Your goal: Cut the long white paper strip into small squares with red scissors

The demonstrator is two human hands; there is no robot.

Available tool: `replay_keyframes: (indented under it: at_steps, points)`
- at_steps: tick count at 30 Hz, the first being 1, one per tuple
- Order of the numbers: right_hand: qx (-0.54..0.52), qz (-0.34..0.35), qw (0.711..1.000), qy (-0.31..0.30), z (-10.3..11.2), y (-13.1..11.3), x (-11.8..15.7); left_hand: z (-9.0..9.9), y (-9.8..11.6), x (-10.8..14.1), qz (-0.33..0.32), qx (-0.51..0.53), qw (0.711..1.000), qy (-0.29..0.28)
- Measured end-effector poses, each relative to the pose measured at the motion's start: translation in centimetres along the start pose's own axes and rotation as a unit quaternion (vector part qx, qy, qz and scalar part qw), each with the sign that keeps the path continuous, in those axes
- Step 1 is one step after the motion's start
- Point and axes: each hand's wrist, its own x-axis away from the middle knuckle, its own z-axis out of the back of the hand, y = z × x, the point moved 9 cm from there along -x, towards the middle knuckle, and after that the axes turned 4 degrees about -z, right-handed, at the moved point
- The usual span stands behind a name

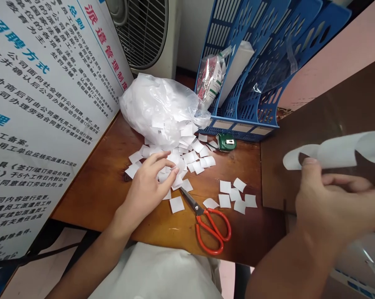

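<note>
My left hand hovers over a pile of small white paper squares, thumb and fingers curved and apart, with nothing visible held between them. At the right, my right hand pinches a curled strip of white paper raised above the brown surface; dark gaps show along its lower edge. Scissors with red handles lie on the wooden table, their blades pointing to the pile. Several more loose paper squares are scattered to the right of the blades.
Behind the pile sits a bulging clear plastic bag of white material. A green tape measure lies before a blue file rack. Printed boards stand at the left, near a fan. A brown panel borders the right.
</note>
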Motion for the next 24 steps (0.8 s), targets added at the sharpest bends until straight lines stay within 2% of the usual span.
replay_keyframes:
  at_steps: [3, 5, 6, 8, 10, 11, 12, 14, 15, 16, 17, 19, 21, 24]
  points:
    - [0.09, 0.045, 0.995, -0.024, -1.3, -0.1, -0.2, 0.3, -1.0, -0.1, 0.016, -0.019, 0.999, 0.025]
    - [0.075, 0.053, 0.995, -0.046, -2.1, -0.1, 0.4, 0.7, -1.3, 0.0, 0.024, -0.027, 0.999, 0.041]
    - [0.046, 0.038, 0.995, -0.077, -2.7, 0.0, 1.1, 0.9, -1.2, 0.1, 0.025, -0.028, 0.998, 0.05]
    - [-0.023, -0.008, 0.982, -0.187, -4.4, 0.2, 3.4, 1.1, -0.7, 0.3, 0.02, -0.009, 0.998, 0.055]
    - [-0.094, -0.041, 0.935, -0.34, -6.4, -0.5, 7.4, 0.6, 0.3, 0.4, 0.004, 0.041, 0.999, 0.022]
    - [-0.123, -0.043, 0.898, -0.42, -7.2, -1.2, 9.9, 0.0, 1.0, 0.5, -0.01, 0.078, 0.997, -0.01]
    - [-0.196, -0.086, 0.843, -0.493, -7.8, -1.8, 12.5, -0.7, 1.8, 0.7, -0.025, 0.115, 0.992, -0.047]
    - [-0.294, -0.168, 0.741, -0.58, -8.2, -2.7, 16.9, -2.2, 3.0, 1.2, -0.041, 0.178, 0.975, -0.124]
    - [-0.32, -0.195, 0.705, -0.603, -8.3, -3.0, 18.5, -3.0, 3.4, 1.6, -0.041, 0.201, 0.966, -0.159]
    - [-0.334, -0.213, 0.688, -0.608, -8.3, -3.1, 19.5, -3.8, 3.6, 2.0, -0.037, 0.217, 0.956, -0.193]
    - [-0.337, -0.225, 0.689, -0.6, -8.4, -2.9, 20.0, -4.5, 3.7, 2.4, -0.031, 0.227, 0.948, -0.222]
    - [-0.332, -0.24, 0.724, -0.555, -8.6, -1.9, 20.0, -5.5, 3.5, 3.1, -0.016, 0.23, 0.938, -0.26]
    - [-0.325, -0.256, 0.754, -0.511, -8.9, -0.7, 19.9, -6.1, 3.0, 3.5, -0.001, 0.225, 0.937, -0.268]
    - [-0.352, -0.271, 0.751, -0.489, -9.4, 0.2, 20.7, -5.9, 2.3, 3.4, 0.016, 0.216, 0.946, -0.242]
